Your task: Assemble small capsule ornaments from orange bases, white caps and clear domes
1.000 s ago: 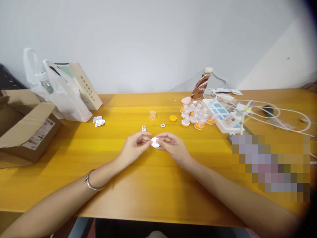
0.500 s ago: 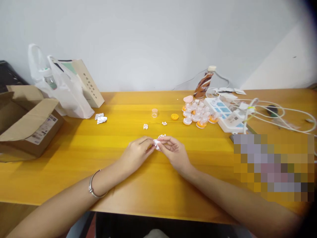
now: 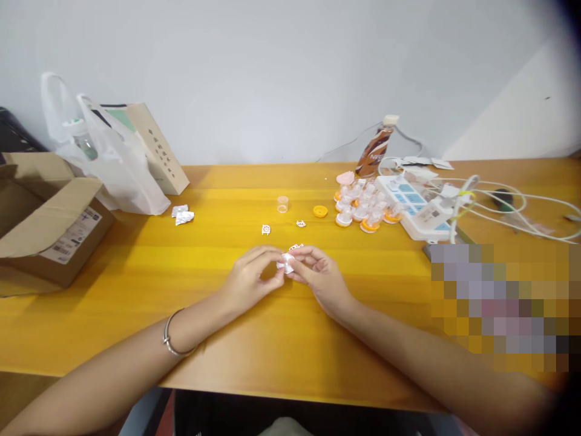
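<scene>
Between my fingertips is a small white round piece (image 3: 287, 263), held over the table near its middle. My left hand (image 3: 255, 272) pinches its left edge, thumb below and forefinger above. The thumb and fingers of my right hand (image 3: 323, 275) are closed on its right side. Just behind the fingers a white cut-out piece (image 3: 296, 247) lies partly hidden. Farther back are a white wheel-shaped piece (image 3: 265, 229) and a smaller white piece (image 3: 301, 223). A clear cup (image 3: 282, 204) and an orange round cap (image 3: 320, 211) stand beyond them.
Several clear capsules with orange and white bases (image 3: 363, 209) cluster right of centre, beside a power strip (image 3: 413, 209) with cables. A brown drink bottle (image 3: 376, 148) stands behind. At left are a cardboard box (image 3: 86, 242), a white plastic bag (image 3: 122, 175) and crumpled foil (image 3: 184, 216).
The white round piece has turned so that more of its face shows. My left thumb and fingers have opened slightly around its edge. The view has shifted a little.
</scene>
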`<state>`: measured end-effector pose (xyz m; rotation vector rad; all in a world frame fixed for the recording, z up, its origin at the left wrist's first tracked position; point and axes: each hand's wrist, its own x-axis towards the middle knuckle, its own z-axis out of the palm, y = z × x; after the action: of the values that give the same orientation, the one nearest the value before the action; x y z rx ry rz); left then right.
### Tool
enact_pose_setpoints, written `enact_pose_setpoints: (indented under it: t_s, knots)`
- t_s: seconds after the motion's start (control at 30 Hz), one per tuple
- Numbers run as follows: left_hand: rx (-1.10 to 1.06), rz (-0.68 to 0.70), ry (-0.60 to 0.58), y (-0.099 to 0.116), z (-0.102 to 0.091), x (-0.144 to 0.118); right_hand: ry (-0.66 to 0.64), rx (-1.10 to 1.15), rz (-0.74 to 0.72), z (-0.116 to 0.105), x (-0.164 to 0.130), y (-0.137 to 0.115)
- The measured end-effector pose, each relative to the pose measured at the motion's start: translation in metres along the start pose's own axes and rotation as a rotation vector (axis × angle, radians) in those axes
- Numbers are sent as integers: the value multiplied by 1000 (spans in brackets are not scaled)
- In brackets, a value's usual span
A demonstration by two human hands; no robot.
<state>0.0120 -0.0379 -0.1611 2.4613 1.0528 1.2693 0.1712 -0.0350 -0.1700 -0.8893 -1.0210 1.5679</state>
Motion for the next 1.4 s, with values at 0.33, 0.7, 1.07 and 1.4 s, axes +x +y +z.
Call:
enact_pose_setpoints:
  t_s: [0.33, 0.7, 1.07, 1.4]
  knots:
    - [-32, 120, 7, -8, 0, -3, 23, 78, 38, -3, 0, -1]
    - [-160, -31, -82, -8, -1, -4, 49, 79, 20, -9, 5, 0]
    - [-469, -397, -3, -10, 6, -4, -230, -78, -15, -19, 11, -4]
    - [-257, -253, -24, -7, 2, -5, -371, -148, 5, -28, 15, -3]
